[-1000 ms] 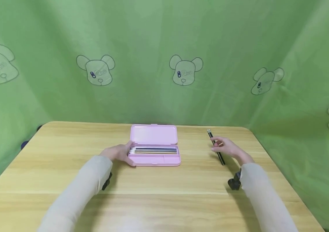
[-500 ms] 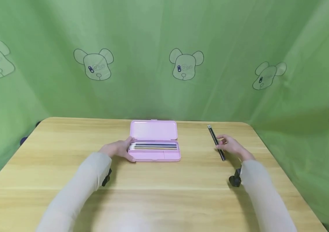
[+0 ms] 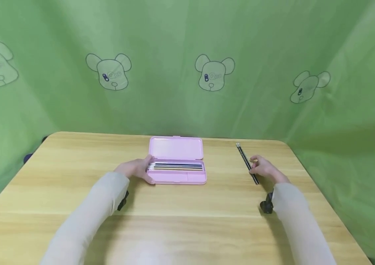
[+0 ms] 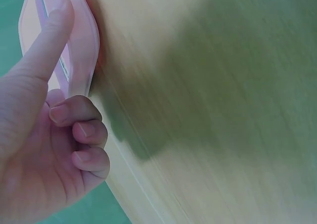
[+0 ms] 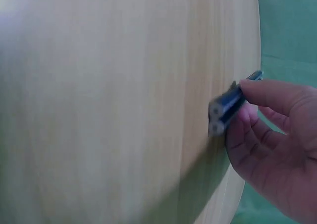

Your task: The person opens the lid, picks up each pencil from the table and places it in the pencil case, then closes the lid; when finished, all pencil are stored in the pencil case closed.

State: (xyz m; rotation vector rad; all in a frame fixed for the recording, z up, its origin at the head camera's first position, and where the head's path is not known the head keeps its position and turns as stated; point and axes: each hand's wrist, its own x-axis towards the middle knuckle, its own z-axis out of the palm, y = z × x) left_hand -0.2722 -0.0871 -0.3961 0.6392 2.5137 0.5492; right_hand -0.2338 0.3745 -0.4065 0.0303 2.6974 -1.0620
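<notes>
A pink pencil case (image 3: pixel 169 178) lies open at the back middle of the table, its lid (image 3: pixel 176 148) folded away from me. Several dark pencils and a yellowish one (image 3: pixel 175 169) fill its long rear compartment. My left hand (image 3: pixel 136 169) holds the case's left end, thumb at the front corner. In the left wrist view the thumb (image 4: pixel 49 40) lies along the case and the lower fingers curl. To the right, two dark pencils (image 3: pixel 243 155) lie side by side at a slant. My right hand (image 5: pixel 282 130) pinches them near their flat, eraserless ends, thumb uppermost.
The wooden table (image 3: pixel 187 235) stretches in front of the case and between the hands. A green curtain (image 3: pixel 161 103) with bear-head drawings stands close behind the table and along both sides. A small black device (image 3: pixel 267 206) sits at the right wrist.
The right hand has slid slightly along the dark pencils toward their near end and closed thumb and fingers on them. The left hand keeps its place on the case. The head view has tilted up slightly.
</notes>
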